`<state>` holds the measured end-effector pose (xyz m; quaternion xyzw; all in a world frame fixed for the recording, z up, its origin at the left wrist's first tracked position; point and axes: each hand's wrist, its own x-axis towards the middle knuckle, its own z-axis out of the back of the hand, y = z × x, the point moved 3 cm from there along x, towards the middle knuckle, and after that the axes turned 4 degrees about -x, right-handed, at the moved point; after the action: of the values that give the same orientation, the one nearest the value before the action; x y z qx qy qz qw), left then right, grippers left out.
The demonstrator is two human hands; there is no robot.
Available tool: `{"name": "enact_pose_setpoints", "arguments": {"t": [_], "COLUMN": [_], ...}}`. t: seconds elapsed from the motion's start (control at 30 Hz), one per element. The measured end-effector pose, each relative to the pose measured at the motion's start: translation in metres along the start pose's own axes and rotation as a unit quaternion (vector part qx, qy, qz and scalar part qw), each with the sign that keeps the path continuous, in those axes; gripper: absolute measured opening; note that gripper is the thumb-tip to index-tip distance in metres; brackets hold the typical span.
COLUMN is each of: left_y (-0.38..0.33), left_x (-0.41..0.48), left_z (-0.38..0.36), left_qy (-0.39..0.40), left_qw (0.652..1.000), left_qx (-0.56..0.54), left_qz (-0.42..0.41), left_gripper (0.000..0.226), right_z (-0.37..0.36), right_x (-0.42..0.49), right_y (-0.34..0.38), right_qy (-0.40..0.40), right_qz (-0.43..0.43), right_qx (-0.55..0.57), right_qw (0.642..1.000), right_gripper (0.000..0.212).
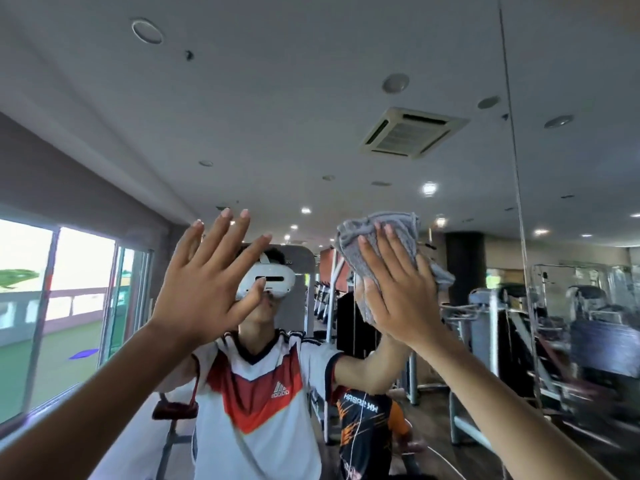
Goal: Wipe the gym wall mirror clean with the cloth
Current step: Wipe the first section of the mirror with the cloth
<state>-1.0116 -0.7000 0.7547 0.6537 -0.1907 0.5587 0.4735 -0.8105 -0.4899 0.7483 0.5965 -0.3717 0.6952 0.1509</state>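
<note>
The wall mirror [311, 116] fills the view and reflects a gym and a person in a white and red shirt wearing a headset. My right hand [398, 289] presses a crumpled grey cloth [377, 237] flat against the glass, fingers straight and spread over it. My left hand [204, 282] is raised beside it with fingers straight and spread, palm toward the glass; I cannot tell whether it touches. Both forearms reach up from the bottom corners.
A vertical seam [516, 168] between mirror panels runs down the right side. The reflection shows weight machines [571, 323] on the right, sliding glass doors [69, 306] on the left, and a second person in a black and orange shirt [363, 427] low in the middle.
</note>
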Motion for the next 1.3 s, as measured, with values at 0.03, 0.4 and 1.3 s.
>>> {"name": "enact_pose_setpoints", "arguments": {"t": [0.03,0.4,1.3], "left_y": [0.005,0.065,0.227], "left_x": [-0.004,-0.034,-0.138], "left_z": [0.001,0.018,0.071], "left_qy": [0.005,0.018,-0.001], "left_qw": [1.000,0.999,1.000], "left_qx": [0.001,0.007,0.015], "left_qz": [0.000,-0.032,0.006], "left_gripper": [0.062,0.060,0.060], "right_z": [0.000,0.003,0.010], "right_x": [-0.009,0.124,0.087], "right_y": [-0.007,0.079,0.270], "right_qy": [0.002,0.013,0.014], "right_qz": [0.013,-0.210,0.075], "right_qx": [-0.004,0.015,-0.003], "right_qw": [1.000,0.977,0.997], "right_gripper": [0.055,0.066,0.061]}}
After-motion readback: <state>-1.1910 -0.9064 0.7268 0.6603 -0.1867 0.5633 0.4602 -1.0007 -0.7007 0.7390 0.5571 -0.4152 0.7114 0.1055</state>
